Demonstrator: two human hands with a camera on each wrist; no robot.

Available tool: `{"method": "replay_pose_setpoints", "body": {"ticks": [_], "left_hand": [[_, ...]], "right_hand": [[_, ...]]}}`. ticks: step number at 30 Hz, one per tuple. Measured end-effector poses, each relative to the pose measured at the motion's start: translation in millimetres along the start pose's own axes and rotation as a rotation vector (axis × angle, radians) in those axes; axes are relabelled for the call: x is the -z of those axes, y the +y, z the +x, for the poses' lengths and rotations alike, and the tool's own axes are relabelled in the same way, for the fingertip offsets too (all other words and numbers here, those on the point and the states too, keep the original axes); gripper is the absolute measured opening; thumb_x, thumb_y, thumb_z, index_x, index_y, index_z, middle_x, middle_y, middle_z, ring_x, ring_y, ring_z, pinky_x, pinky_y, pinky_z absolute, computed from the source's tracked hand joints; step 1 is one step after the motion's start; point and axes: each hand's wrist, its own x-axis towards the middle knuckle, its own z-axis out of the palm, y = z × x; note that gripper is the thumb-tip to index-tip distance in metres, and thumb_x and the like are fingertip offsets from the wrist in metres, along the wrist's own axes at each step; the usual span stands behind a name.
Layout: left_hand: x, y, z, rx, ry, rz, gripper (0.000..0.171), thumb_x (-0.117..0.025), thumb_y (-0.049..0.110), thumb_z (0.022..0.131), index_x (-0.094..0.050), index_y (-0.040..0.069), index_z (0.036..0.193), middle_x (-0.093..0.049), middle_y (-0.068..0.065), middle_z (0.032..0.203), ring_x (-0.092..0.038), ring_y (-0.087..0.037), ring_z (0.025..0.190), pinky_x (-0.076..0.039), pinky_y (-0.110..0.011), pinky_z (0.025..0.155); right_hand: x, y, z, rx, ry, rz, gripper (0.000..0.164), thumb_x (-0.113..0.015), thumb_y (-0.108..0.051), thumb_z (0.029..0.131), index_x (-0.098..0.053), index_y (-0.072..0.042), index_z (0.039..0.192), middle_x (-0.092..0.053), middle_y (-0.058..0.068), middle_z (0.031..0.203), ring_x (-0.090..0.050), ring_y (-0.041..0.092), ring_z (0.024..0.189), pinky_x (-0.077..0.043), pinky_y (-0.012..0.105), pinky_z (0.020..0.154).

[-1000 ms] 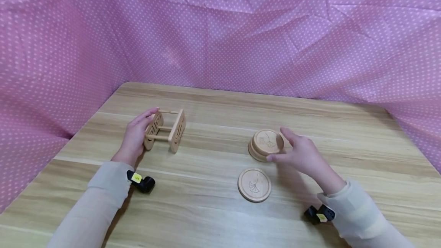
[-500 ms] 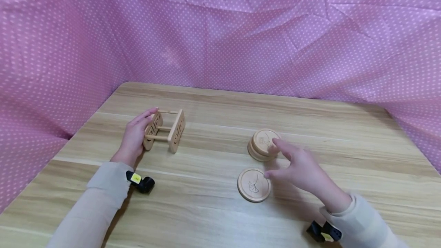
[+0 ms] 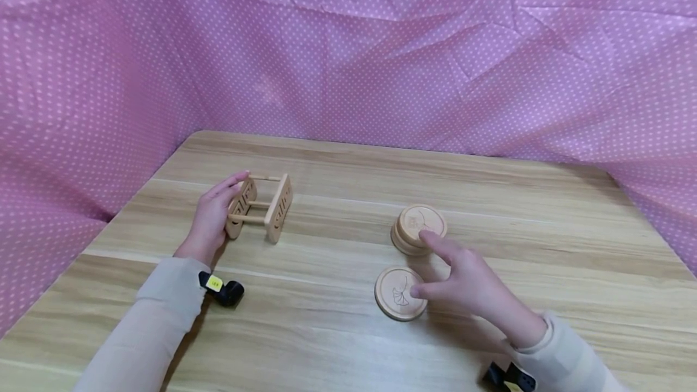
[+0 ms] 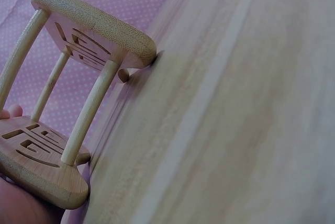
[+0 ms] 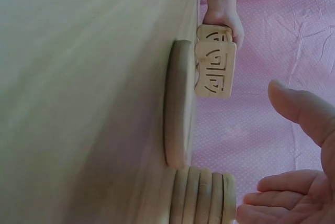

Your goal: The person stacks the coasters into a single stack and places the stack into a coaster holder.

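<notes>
My left hand [image 3: 211,218] holds the left panel of a small wooden coaster rack [image 3: 279,207], which stands on the table. In the left wrist view, fingertips [image 4: 15,111] show past that panel's edge, and rods join its two cut-out panels. My right hand [image 3: 471,280] hovers with thumb and fingers spread, holding nothing. Beneath its thumb lies a single round wooden coaster [image 3: 394,304] engraved with a ginkgo leaf. Just behind is a stack of several similar coasters [image 3: 419,218]; in the right wrist view the hand is clear of the single coaster's edge [image 5: 178,103].
The wood-grain table [image 3: 305,331] carries the rack on the left and the coasters right of centre. Pink dotted cloth [image 3: 348,65] hangs behind and along the sides. Small black cameras [image 3: 222,289] sit on the wrists.
My right hand has moved from beside the coaster stack towards me, its thumb now over the single coaster. My left hand and the rack have stayed in place.
</notes>
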Motion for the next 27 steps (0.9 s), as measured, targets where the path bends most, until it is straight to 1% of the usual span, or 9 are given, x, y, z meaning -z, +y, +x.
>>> {"method": "replay_pose_setpoints", "body": {"ticks": [5, 8, 11, 15, 17, 22, 23, 24, 27], "left_hand": [[0.6, 0.4, 0.3, 0.006, -0.001, -0.004, 0.042, -0.044, 0.025, 0.099, -0.041, 0.013, 0.139, -0.029, 0.002, 0.151, -0.023, -0.02, 0.139, -0.023, -0.036, 0.115], [1.2, 0.9, 1.1, 0.007, -0.001, 0.007, 0.043, -0.044, 0.026, 0.099, -0.041, 0.013, 0.139, -0.028, 0.002, 0.151, -0.023, -0.02, 0.139, -0.022, -0.037, 0.115], [1.6, 1.5, 2.3, 0.004, 0.0, 0.016, 0.042, -0.043, 0.025, 0.099, -0.041, 0.013, 0.139, -0.029, 0.002, 0.151, -0.022, -0.019, 0.14, -0.021, -0.037, 0.115], [1.5, 2.2, 3.1, 0.001, 0.004, 0.012, 0.042, -0.044, 0.025, 0.098, -0.043, 0.013, 0.138, -0.03, 0.002, 0.15, -0.022, -0.019, 0.14, -0.02, -0.036, 0.116], [1.2, 2.2, 3.4, 0.002, 0.006, 0.011, 0.042, -0.044, 0.026, 0.098, -0.043, 0.013, 0.138, -0.031, 0.002, 0.15, -0.023, -0.019, 0.139, -0.02, -0.036, 0.116], [1.1, 1.3, 3.6, 0.001, 0.006, 0.004, 0.042, -0.045, 0.025, 0.098, -0.043, 0.013, 0.138, -0.032, 0.002, 0.15, -0.024, -0.018, 0.139, -0.021, -0.035, 0.116], [1.1, 1.1, 3.6, 0.001, 0.006, 0.004, 0.042, -0.045, 0.025, 0.098, -0.043, 0.013, 0.138, -0.032, 0.003, 0.149, -0.024, -0.018, 0.139, -0.021, -0.035, 0.116], [1.2, 0.9, 3.5, 0.0, 0.005, 0.004, 0.042, -0.045, 0.025, 0.098, -0.043, 0.013, 0.138, -0.032, 0.003, 0.149, -0.024, -0.018, 0.139, -0.021, -0.035, 0.116], [1.5, 0.5, 3.4, 0.001, 0.005, 0.004, 0.042, -0.045, 0.026, 0.098, -0.044, 0.013, 0.138, -0.032, 0.003, 0.15, -0.024, -0.018, 0.139, -0.021, -0.035, 0.116]], "right_hand": [[-9.2, 2.0, 0.3, 0.051, 0.002, -0.029, 0.089, -0.084, -0.03, 0.064, -0.042, -0.001, 0.137, -0.042, 0.016, 0.14, -0.045, 0.035, 0.124, -0.036, 0.047, 0.103], [-12.2, 2.2, 1.0, 0.091, 0.001, -0.055, 0.087, -0.083, -0.031, 0.064, -0.043, -0.002, 0.136, -0.043, 0.016, 0.139, -0.047, 0.034, 0.122, -0.037, 0.047, 0.103], [-14.2, 1.2, 1.7, 0.109, -0.028, -0.037, 0.085, -0.082, -0.031, 0.065, -0.044, -0.001, 0.135, -0.046, 0.016, 0.137, -0.049, 0.034, 0.12, -0.038, 0.048, 0.102], [-16.3, 0.7, 2.0, 0.096, -0.104, -0.014, 0.086, -0.081, -0.038, 0.065, -0.046, 0.0, 0.134, -0.048, 0.015, 0.136, -0.05, 0.031, 0.12, -0.037, 0.048, 0.103], [-17.4, 1.1, 2.3, 0.072, -0.133, -0.007, 0.087, -0.081, -0.04, 0.065, -0.046, 0.0, 0.134, -0.047, 0.015, 0.136, -0.055, 0.029, 0.112, -0.036, 0.049, 0.104], [-20.7, 2.7, 4.3, 0.026, -0.158, 0.01, 0.089, -0.082, -0.038, 0.062, -0.046, 0.0, 0.134, -0.045, 0.014, 0.138, -0.049, 0.029, 0.12, -0.03, 0.049, 0.108], [-21.4, 3.2, 4.7, 0.019, -0.162, 0.011, 0.089, -0.083, -0.037, 0.061, -0.046, -0.001, 0.134, -0.045, 0.013, 0.139, -0.045, 0.03, 0.125, -0.028, 0.048, 0.109], [-22.0, 3.7, 5.1, 0.02, -0.167, 0.01, 0.089, -0.083, -0.037, 0.061, -0.047, -0.001, 0.133, -0.045, 0.013, 0.139, -0.039, 0.03, 0.129, -0.027, 0.048, 0.109], [-23.1, 5.1, 6.1, 0.037, -0.185, -0.002, 0.089, -0.083, -0.037, 0.061, -0.046, 0.001, 0.133, -0.044, 0.016, 0.138, -0.039, 0.032, 0.129, -0.028, 0.049, 0.108]]}}
